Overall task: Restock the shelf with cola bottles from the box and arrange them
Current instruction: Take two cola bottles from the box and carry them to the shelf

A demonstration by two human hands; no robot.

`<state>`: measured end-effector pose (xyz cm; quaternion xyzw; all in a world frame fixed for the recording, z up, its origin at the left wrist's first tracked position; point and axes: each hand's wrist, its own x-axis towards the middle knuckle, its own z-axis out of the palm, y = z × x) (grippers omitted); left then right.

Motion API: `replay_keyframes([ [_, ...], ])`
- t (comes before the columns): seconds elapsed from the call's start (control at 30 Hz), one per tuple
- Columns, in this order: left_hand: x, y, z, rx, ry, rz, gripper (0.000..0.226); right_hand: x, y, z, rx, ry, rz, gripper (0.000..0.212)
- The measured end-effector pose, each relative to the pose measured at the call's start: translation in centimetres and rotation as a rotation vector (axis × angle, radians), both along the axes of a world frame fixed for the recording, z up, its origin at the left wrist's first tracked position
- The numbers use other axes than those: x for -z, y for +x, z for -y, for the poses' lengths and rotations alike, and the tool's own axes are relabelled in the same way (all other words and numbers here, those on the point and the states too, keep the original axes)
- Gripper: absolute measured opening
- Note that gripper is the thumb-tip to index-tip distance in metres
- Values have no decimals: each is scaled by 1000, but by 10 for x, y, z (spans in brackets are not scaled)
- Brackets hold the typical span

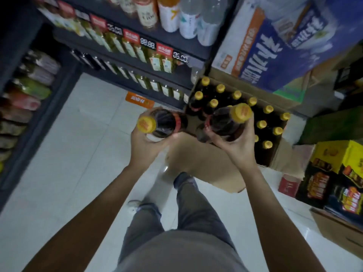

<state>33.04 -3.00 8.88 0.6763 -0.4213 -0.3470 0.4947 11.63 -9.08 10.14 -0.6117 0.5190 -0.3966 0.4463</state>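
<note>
Two held cola bottles, one box.

A dark price tag on the shelf edge is showing "88.88". Writing on the other tags, bottle labels and cartons is staying too blurred to read.

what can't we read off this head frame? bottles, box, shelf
- Caps' print on both held cola bottles: motion-blurred, head view.
- Left hand and right hand fingers: hidden behind the bottles.
- Box count: near rows covered by the right-hand bottle.
- Shelf price tags: digits smeared.
- Target shelf slot: not identifiable.
</note>
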Motion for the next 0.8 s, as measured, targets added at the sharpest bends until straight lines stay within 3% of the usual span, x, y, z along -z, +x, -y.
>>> replay_keyframes([
  [0.2,-34,77,-112,-370,-84,-89,49,-31,105,-41,-331,212,82,76],
  [0.37,-51,154,-225,-618,-127,-190,49,-45,227,-125,-459,288,96,59],
  [0.47,-58,205,-300,-792,-154,-250,57,-45,299,-186,-549,305,140,61],
  [0.6,-69,270,-391,-965,-214,-298,67,-39,391,-264,-761,324,99,45],
  [0.73,-81,331,-465,-1097,-269,-339,54,-40,475,-333,-1026,273,8,46],
  [0.8,-87,360,-498,-1165,-277,-341,57,-43,518,-360,-1135,246,-27,49],
])
